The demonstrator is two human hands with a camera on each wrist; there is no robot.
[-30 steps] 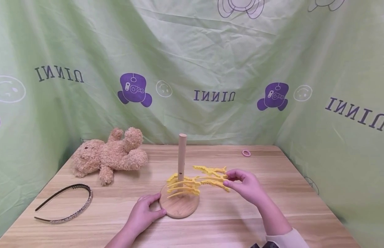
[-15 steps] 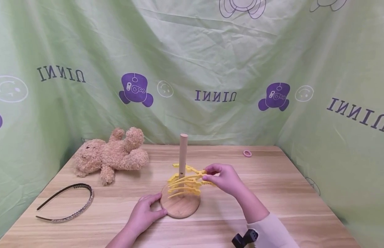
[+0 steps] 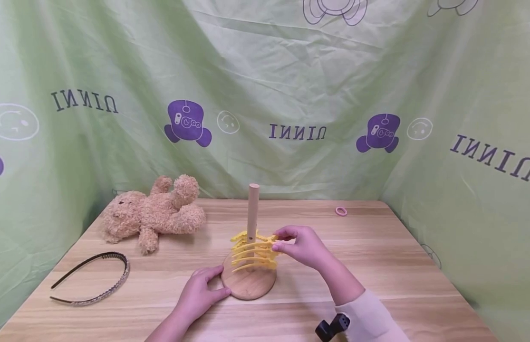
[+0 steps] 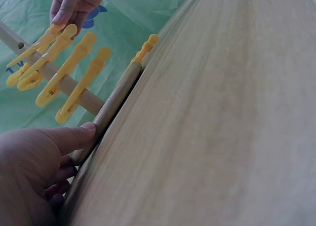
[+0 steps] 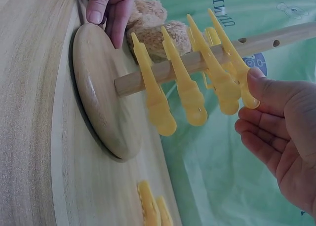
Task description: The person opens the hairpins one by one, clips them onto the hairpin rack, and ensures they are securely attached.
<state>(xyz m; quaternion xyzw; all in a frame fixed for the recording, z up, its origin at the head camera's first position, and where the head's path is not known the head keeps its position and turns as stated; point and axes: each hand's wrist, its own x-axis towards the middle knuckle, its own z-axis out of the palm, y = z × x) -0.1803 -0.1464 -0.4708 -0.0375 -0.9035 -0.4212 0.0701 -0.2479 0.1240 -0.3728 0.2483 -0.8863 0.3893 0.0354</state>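
With right hand, pinching the topmost yellow clip across the post by its three-o'clock end; with left hand, gripping the base at nine o'clock, presumably against tipping.

In our right hand we pinch the outermost yellow alligator hair clip; three more clips cross the wooden dowel nearer its round base, which our left hand touches. Fuzzy plush shows behind, against green printed cloth.
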